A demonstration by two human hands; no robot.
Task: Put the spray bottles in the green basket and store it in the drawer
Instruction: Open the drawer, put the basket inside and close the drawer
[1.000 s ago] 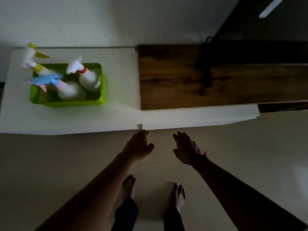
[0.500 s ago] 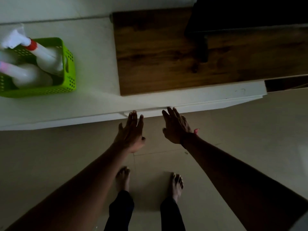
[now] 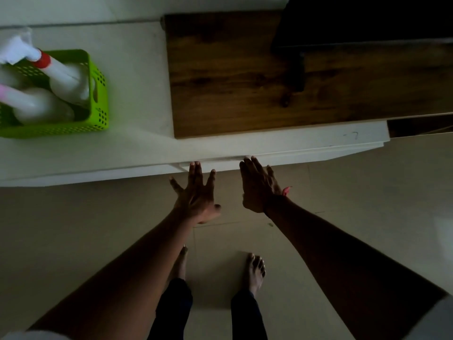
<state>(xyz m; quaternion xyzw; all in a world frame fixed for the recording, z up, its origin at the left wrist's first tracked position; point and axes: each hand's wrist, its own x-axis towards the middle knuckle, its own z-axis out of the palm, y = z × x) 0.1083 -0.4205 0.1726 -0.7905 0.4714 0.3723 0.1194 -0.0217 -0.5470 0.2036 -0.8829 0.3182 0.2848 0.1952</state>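
The green basket [image 3: 99,104] stands on the white cabinet top [image 3: 137,77] at the far left, partly cut off by the frame edge. White spray bottles lie in it: one with a red collar [image 3: 66,77] and one with a pink neck [image 3: 36,106]. My left hand [image 3: 196,195] and my right hand [image 3: 257,185] are both open, fingers spread, fingertips at the cabinet's front edge where a drawer front [image 3: 282,157] shows slightly. Neither hand holds anything.
A dark wooden panel [image 3: 245,77] covers the right part of the cabinet top, with a black object [image 3: 343,28] on it at the back. Below is beige tiled floor [image 3: 367,192], with my bare feet near the bottom centre.
Both hands moved forward from in front of the cabinet up to its front edge. The view shifted right, so the basket slid toward the left edge of the frame.
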